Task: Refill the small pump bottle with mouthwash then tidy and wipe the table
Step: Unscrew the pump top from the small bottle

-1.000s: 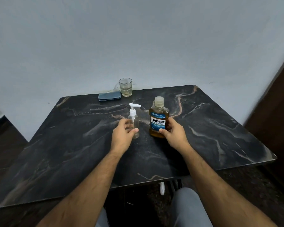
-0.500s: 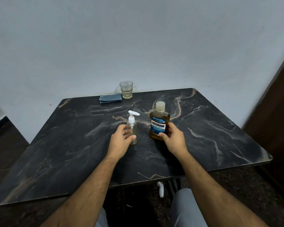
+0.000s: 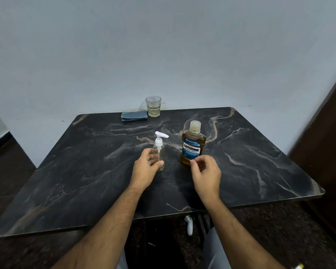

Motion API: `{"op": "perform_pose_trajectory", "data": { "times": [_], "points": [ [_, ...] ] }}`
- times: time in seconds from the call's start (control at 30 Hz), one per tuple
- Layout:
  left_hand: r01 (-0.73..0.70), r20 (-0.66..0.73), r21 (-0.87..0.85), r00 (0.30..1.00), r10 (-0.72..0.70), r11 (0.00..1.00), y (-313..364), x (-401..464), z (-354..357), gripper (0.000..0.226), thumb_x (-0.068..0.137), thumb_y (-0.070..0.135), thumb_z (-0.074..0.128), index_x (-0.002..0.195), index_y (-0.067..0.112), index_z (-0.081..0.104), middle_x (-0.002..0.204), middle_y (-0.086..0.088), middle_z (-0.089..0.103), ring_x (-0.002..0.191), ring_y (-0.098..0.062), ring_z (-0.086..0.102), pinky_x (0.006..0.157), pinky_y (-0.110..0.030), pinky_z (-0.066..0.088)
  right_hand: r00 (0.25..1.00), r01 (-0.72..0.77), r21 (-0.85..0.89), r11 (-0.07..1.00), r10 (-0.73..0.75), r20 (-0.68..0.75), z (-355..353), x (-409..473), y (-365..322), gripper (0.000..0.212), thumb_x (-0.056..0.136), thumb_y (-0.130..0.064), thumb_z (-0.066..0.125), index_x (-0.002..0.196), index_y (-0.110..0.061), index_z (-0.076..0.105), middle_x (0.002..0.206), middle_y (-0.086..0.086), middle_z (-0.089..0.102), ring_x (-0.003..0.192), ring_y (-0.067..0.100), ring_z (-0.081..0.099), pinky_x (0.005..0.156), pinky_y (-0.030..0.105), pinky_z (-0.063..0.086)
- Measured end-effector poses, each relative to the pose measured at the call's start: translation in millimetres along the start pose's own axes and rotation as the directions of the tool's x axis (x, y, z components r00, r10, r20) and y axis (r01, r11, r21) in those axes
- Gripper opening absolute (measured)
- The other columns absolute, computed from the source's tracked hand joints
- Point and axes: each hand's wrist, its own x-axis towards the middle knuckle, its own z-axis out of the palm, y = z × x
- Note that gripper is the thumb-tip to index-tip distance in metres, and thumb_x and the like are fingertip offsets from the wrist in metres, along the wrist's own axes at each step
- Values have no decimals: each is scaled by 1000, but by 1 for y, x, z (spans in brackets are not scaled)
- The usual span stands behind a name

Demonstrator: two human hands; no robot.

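at the bottom of the frame two bare forearms reach up from the lower edge over the near rim of the dark marbled surface (image 3: pixel 70 191). between them, under the near rim, a small white object (image 3: pixel 189 225) shows against the dark floor; what it is cannot be told.

just left of centre the left hand (image 3: pixel 145 168) curls around the small clear pump bottle (image 3: pixel 159 152). the thumb tip lies against the bottle's lower front and the fingers bend round its left side, a loose half-closed grip that touches the bottle. the bottle stands upright and looks empty, its white pump head turned toward the right of the frame.

right of centre the right hand (image 3: pixel 207 172) hangs with fingers bent and spread a little, holding nothing. its fingertips sit just in front of the base of the mouthwash bottle (image 3: pixel 192 145), and whether they touch it cannot be told. that bottle stands upright beside the pump bottle, cap on, amber liquid inside and a blue label on its front.

toward the upper middle, at the far edge by the pale wall, a folded blue cloth (image 3: pixel 134 115) lies flat. a clear drinking glass (image 3: pixel 153 106) stands just to its right with a little pale liquid in the bottom.
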Motion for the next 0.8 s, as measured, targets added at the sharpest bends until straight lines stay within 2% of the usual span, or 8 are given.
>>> {"op": "perform_pose_trajectory", "data": {
  "times": [0.07,0.13,0.27,0.37,0.43,0.6,0.7,0.8],
  "points": [
    [-9,-9,8,1000,9,1000,-1,0,0,44,82,14,79,106,39,51,101,12,69,95,1,68,91,-27,56,992,10,89,996,-21,125,13,-10,-7,15,85,-23,73,84,-33,62,84,-12,64,78,1,61,68,16,48],
    [-14,-5,4,1000,14,1000,-1,0,-1,47,79,13,81,109,36,54,105,9,70,97,-1,68,92,-30,56,966,-30,153,988,-11,260,27,-13,-15,16,84,-27,75,93,-33,64,92,-13,68,85,0,64,75,19,53],
    [-4,51,-42,999,6,999,1,-3,-11,79,77,2,79,145,20,43,126,3,61,115,-8,62,100,-29,51,897,-99,152,983,22,441,49,-1,-25,51,84,-29,77,131,-23,57,121,-14,59,115,4,58,97,27,50],
    [-37,-2,1,999,37,999,5,-2,-26,62,83,-3,71,139,14,52,128,2,62,121,-13,60,105,-31,47,874,-141,92,986,80,480,59,11,-27,64,82,-22,78,140,-21,50,135,-5,58,126,10,52,106,37,47],
    [-71,-52,10,996,72,997,14,3,-35,50,87,-6,63,134,9,57,128,-3,64,121,-16,61,106,-31,47,848,-179,75,981,115,518,64,16,-27,70,80,-22,80,141,-21,48,138,-1,57,128,12,52,107,38,46],
    [-129,78,-79,988,135,988,50,17,-41,44,90,2,66,132,11,59,122,1,69,110,1,64,97,-14,48,809,-210,110,972,110,577,76,17,-30,70,77,-34,82,138,-23,49,127,-11,60,118,5,53,99,24,43],
    [-164,179,-13,970,164,986,59,23,-37,33,92,10,67,122,21,66,111,7,73,105,2,66,96,-16,48,832,-158,76,985,92,548,79,17,-32,51,83,-34,78,128,-21,57,115,-9,65,108,8,60,93,28,51],
    [-178,219,33,962,166,984,58,29,-36,24,93,10,65,115,19,71,108,8,74,105,-2,67,98,-20,48,832,-154,75,985,88,548,78,18,-33,35,85,-29,76,116,-24,61,103,-10,66,98,4,62,87,26,52]
  ]
}}
